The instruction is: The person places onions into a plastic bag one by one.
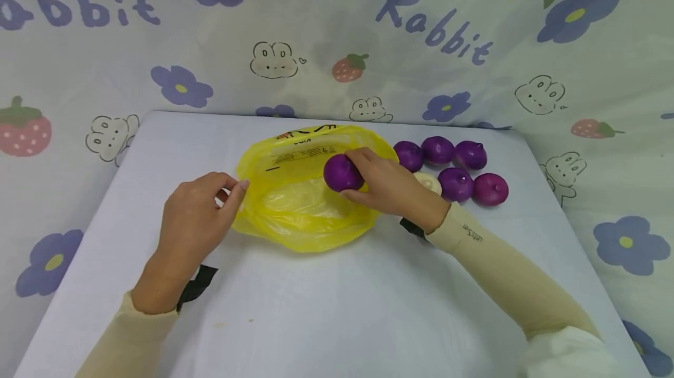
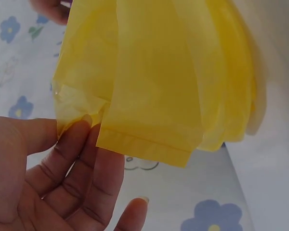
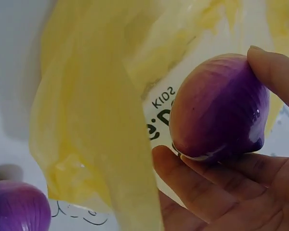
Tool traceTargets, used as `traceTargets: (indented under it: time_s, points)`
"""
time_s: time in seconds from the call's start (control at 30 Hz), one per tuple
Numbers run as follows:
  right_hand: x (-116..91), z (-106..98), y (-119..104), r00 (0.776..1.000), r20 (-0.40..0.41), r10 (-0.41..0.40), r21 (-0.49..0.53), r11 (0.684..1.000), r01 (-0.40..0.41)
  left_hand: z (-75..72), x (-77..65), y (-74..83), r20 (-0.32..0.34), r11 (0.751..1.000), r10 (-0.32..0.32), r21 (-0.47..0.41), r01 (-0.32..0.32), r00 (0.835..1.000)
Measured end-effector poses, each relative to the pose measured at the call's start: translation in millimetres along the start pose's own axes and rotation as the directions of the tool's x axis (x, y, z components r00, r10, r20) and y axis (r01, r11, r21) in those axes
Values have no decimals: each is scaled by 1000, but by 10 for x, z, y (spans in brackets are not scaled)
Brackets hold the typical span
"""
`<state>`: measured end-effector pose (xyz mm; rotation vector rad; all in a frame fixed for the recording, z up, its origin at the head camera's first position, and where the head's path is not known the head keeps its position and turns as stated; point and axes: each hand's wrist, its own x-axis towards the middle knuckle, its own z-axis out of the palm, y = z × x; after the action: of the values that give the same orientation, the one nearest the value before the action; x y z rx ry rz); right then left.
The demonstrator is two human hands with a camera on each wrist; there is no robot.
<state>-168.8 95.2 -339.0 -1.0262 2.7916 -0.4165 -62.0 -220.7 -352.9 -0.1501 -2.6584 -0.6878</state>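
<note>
A yellow plastic bag (image 1: 308, 239) stands with its mouth spread wide in the middle of the table. My left hand (image 1: 193, 214) pinches its left edge; in the left wrist view the thin yellow film (image 2: 154, 86) runs down between thumb and fingers. Held by the thumb and fingers of my right hand (image 1: 387, 182) is a shiny purple onion (image 1: 342, 174), over the bag's opening at its right side. The right wrist view shows the onion (image 3: 221, 108) with a pale pinkish flank and pointed tip, close to the bag's wall (image 3: 91, 125).
Several more purple onions (image 1: 457, 184) sit grouped right of the bag, with a cream-coloured round thing (image 1: 429, 182) partly hidden behind my right wrist. The white table (image 1: 326, 319) meets a cloth backdrop (image 1: 316, 9) printed with flowers and rabbits.
</note>
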Motion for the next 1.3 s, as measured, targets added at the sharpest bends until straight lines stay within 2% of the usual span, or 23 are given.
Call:
traceTargets:
  time_s: [0.13, 0.33, 0.63, 0.87, 1.1, 1.3]
  points:
    - [64, 34, -32, 998, 5, 69, 3, 998, -69, 3, -9, 13, 14, 1000, -8, -5, 9, 1000]
    - [182, 76, -130, 987, 8, 161, 26, 987, -161, 21, -22, 30, 21, 1000, 17, -15, -16, 1000]
    - [468, 106, -240, 982, 68, 177, 10, 984, -178, 44, -21, 43, 19, 999, 38, -31, -38, 999]
    - [681, 144, -223, 966, 81, 244, -12, 970, -244, 33, -26, 54, 26, 999, 30, -30, -29, 999]
    - [808, 214, -157, 948, 83, 308, -13, 951, -308, 20, -18, 46, 22, 999, 34, -37, -33, 999]
    - [869, 312, -77, 958, 63, 279, -67, 959, -275, 17, -13, 23, 16, 998, 37, -44, -37, 999]
